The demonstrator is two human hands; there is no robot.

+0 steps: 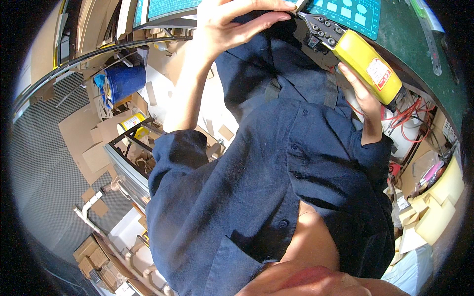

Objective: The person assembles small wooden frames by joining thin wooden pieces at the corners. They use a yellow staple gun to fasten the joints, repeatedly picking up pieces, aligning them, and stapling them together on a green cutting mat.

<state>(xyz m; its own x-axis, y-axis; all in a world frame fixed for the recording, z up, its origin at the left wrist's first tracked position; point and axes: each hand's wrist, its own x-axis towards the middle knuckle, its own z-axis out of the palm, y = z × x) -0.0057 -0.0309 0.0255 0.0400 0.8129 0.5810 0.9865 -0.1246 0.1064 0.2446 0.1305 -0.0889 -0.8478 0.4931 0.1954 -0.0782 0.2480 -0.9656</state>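
The bucket (129, 83) is left of the left hand (222, 24), the plier-like tool (363, 59) right of it.

My left hand (217, 22) is raised farther out from my chest than my right. Two of its digits (259, 6) stretch to the right, their tips close to each other with a narrow gap narrowing between them. Below that hand my bare left forearm (190, 93) runs almost straight, bending little at the wrist. My right hand (366, 96) sits lower and nearer me, gripping, one digit slanting up toward the left hand. My right forearm (373, 129) drops short beneath it.
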